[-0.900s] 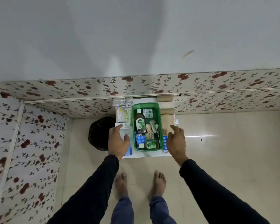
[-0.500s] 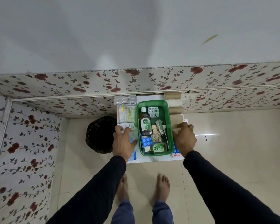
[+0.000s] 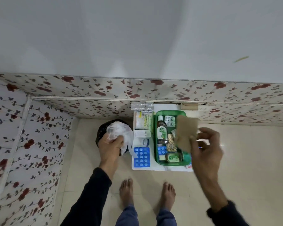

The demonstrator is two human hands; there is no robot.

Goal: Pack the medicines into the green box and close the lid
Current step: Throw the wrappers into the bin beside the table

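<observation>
Feet: bare feet [image 3: 148,194] on the tiled floor at lower centre, nearest to me.
Right hand: right hand [image 3: 206,149], right of centre, fingers pinched on a blurred brown packet [image 3: 185,132] lifted over the right side of the box. Half a second ago this hand lay flat at the box's right edge with nothing in it.
Left hand: left hand [image 3: 112,145], left of centre, closed round a crumpled clear plastic bag [image 3: 119,130]. A moment ago it pressed on the items left of the box; now it is raised and away from them.
Meaning: I judge both hands have just picked up loose items, so packing continues and the lid step is not yet due.
Green box: green box [image 3: 155,136] sits open on the white board [image 3: 162,168], centre of frame. No lid that I can pick out.
Box contents: a brown bottle [image 3: 162,132], a silver blister strip [image 3: 169,120], a strip of pale tablets, a blue strip, a small green jar [image 3: 172,157].
Still outside: blue blister pack [image 3: 141,157] at the board's lower left; white cartons [image 3: 143,121] above it.
Far: dark bin [image 3: 103,129] beyond the left hand; floral wall panel [image 3: 88,90] across the frame's middle.
</observation>
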